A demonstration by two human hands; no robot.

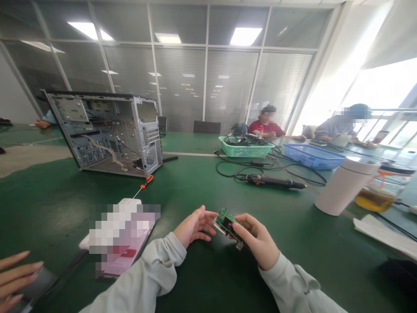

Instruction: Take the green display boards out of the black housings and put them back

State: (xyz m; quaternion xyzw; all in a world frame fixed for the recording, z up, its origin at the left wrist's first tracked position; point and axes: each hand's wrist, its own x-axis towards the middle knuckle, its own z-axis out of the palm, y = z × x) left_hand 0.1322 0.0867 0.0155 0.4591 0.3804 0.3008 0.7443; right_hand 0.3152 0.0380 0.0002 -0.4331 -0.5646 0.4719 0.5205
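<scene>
A small green circuit board [232, 226] with a black part and metal connectors is held above the table, tilted, near the middle of the view. My right hand [260, 243] grips its right end, thumb on top and fingers behind. At the board's left end is my left hand [195, 226], its fingers apart and curved. The left fingertips come right up to the board's edge; whether they touch it I cannot tell. Beyond both hands, a black electric screwdriver [273, 181] with a cable lies on the green table [195, 187].
An open computer case [110, 134] stands back left. A green basket [247, 150] of cables, a blue basket [312, 158], a white tumbler [345, 187] and a jar [381, 191] are right. Blurred items [124, 239] lie left. Another person's hand [19, 276] shows bottom left; two people sit opposite.
</scene>
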